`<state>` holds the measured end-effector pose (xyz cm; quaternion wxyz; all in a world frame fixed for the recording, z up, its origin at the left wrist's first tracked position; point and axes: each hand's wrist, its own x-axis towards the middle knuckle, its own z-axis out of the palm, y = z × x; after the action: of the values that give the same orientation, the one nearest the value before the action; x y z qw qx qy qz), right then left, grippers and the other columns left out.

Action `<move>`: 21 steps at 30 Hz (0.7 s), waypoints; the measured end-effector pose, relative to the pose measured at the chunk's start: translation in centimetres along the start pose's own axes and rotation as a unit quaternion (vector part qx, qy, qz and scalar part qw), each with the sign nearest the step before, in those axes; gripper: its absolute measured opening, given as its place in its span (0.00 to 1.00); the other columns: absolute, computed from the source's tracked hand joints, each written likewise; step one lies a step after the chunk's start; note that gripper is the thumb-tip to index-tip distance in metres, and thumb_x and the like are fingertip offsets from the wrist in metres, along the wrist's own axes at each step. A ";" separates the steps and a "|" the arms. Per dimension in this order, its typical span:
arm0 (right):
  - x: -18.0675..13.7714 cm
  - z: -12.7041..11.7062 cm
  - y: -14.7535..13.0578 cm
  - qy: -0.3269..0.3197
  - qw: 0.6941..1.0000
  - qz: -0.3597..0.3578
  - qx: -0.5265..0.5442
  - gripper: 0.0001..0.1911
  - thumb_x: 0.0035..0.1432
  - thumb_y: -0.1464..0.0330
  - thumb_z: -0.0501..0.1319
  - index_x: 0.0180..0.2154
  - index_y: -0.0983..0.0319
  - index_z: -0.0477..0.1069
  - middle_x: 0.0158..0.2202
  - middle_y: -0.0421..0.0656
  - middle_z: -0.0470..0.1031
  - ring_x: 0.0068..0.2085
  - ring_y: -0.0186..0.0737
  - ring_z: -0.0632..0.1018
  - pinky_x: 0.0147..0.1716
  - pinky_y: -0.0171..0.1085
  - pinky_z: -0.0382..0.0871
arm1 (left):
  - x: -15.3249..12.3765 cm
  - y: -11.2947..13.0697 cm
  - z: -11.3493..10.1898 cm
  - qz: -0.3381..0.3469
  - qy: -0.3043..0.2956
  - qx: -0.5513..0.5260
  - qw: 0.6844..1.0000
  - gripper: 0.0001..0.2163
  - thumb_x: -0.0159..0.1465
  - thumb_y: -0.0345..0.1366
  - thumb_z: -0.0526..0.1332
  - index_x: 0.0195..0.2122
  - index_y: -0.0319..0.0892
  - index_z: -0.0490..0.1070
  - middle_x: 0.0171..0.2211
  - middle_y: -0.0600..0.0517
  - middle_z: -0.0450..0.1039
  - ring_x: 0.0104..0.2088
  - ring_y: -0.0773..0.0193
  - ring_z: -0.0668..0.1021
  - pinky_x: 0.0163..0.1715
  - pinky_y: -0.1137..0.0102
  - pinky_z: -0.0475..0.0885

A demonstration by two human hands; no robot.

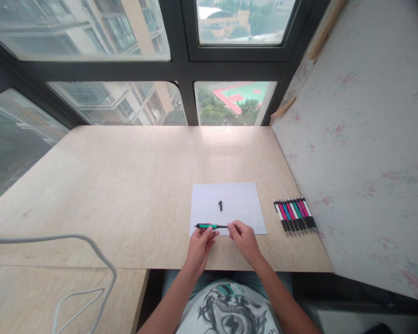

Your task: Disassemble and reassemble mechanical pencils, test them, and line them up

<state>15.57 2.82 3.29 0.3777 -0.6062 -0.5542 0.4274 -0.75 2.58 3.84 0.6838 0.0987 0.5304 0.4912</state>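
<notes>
A green and black pen (206,226) lies level between my hands, over the lower part of a sheet of paper (242,213). The fingers of my left hand (199,245) are closed on its green barrel. At the other side, my right hand (244,238) pinches the slim dark end, and its fingers hide the tip. On the paper, just beyond the pen, rests a small black pen cap (220,205). Rows of faint handwriting run across the top of the sheet.
Several pens (294,215) in pink, blue, green, purple and white lie in a row beside the flowered wall (365,185). Windows rise behind the wooden desk (125,185). A grey cable (87,239) loops at the lower left.
</notes>
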 end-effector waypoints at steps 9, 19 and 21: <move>-0.1 0.6 -0.3 0.020 0.999 -0.022 0.014 0.12 0.59 0.59 0.58 0.35 0.61 0.71 0.31 0.43 0.75 0.32 0.39 0.75 0.28 0.33 0.67 | -0.1 -0.2 0.0 0.009 -0.007 0.014 1.000 0.14 0.52 0.35 0.73 0.36 0.39 0.72 0.33 0.49 0.77 0.33 0.64 0.81 0.28 0.77 0.73; -0.2 0.7 -0.5 0.008 1.000 -0.011 0.010 0.14 0.62 0.58 0.56 0.34 0.62 0.70 0.30 0.42 0.75 0.29 0.37 0.74 0.27 0.32 0.64 | -0.4 0.1 0.4 0.026 -0.016 0.028 0.999 0.14 0.52 0.35 0.72 0.36 0.38 0.73 0.33 0.48 0.77 0.33 0.64 0.80 0.31 0.76 0.73; -0.1 0.7 -0.4 0.001 1.000 -0.020 0.009 0.13 0.61 0.58 0.56 0.33 0.62 0.70 0.31 0.42 0.75 0.30 0.37 0.74 0.27 0.32 0.65 | -0.3 0.1 0.3 0.028 -0.019 0.027 0.999 0.14 0.52 0.36 0.72 0.36 0.38 0.73 0.33 0.49 0.77 0.33 0.64 0.80 0.31 0.76 0.73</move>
<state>14.78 2.71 3.43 0.3922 -0.5923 -0.5621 0.4236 -0.52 2.50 4.28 0.6769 0.1413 0.5277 0.4933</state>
